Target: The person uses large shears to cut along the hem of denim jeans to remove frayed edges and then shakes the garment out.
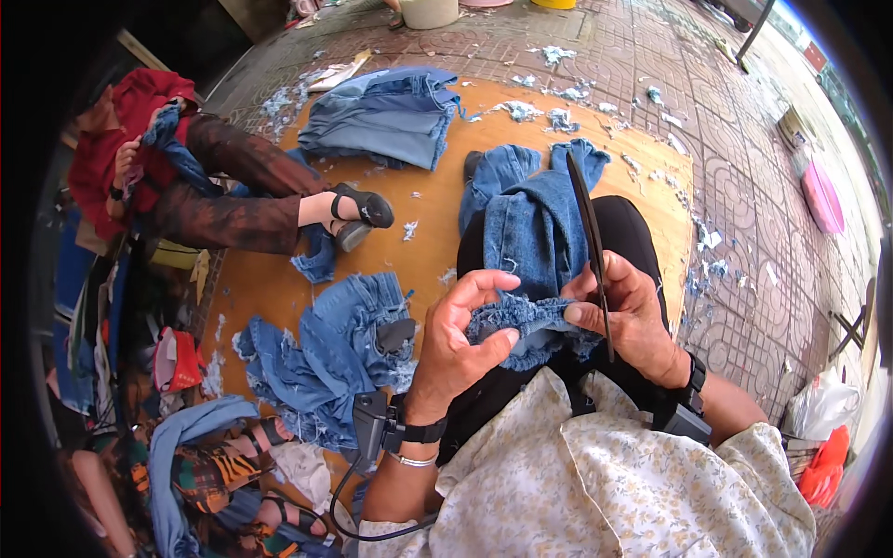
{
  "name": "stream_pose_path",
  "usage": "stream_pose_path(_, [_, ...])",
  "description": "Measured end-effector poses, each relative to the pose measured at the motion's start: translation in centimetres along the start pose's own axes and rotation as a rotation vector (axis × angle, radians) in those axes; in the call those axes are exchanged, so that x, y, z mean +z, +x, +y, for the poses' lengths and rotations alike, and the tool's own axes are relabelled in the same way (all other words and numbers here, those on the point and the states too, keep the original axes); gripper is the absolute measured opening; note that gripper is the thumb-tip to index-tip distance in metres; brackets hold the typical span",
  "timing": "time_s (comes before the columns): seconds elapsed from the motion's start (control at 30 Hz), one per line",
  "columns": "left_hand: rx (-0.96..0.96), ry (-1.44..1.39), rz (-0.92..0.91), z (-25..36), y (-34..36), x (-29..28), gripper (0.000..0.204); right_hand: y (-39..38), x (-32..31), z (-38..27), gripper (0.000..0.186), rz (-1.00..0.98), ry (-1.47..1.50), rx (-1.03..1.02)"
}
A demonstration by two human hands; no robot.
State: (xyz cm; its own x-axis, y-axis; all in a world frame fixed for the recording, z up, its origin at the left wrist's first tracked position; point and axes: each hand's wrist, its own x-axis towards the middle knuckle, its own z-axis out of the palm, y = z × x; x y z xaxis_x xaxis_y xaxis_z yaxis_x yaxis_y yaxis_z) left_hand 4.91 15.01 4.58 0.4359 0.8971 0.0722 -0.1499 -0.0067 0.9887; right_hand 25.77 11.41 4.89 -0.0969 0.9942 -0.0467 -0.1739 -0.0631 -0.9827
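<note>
The left hand (448, 349) holds frayed denim (537, 321), best pulled taut against the right hand (637, 316) (pinching it, a dark blade (587, 209) gripped too).

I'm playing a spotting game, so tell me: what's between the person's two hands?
Frayed blue denim lies between the left hand and the right hand. The head view shows it, with a long dark blade at the right hand.
</note>
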Motion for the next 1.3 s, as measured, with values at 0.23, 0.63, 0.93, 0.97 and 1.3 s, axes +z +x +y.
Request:
stream_pose_path(0.23, [0.009, 0.172, -0.046, -0.6, 0.6, 0.3, 0.039, 0.5, -0.6, 0.0, 0.025, -0.017, -0.124, -0.155])
stream_pose_path(0.63, [-0.190, -0.186, -0.002, -0.3, 1.4, 2.1, 0.046, 1.2, -1.1, -1.8, 0.029, -0.108, -0.632, -0.378])
stream_pose_path(0.93, [-0.025, -0.026, -0.012, -0.8, 1.3, 2.8, 0.035, 1.3, -2.0, -2.2, 0.022, -0.028, -0.605, -0.303])
stream_pose_path(0.97, [-0.023, 0.037, -0.028, -0.8, 1.4, 2.9, 0.034, 1.4, -2.3, -2.3, 0.022, -0.017, -0.641, -0.340])
stream_pose_path(1.3, [-0.041, 0.184, -0.032, -0.2, 1.6, 3.2, 0.030, 1.2, -5.4, -3.4, 0.024, 0.006, -0.522, -0.365])
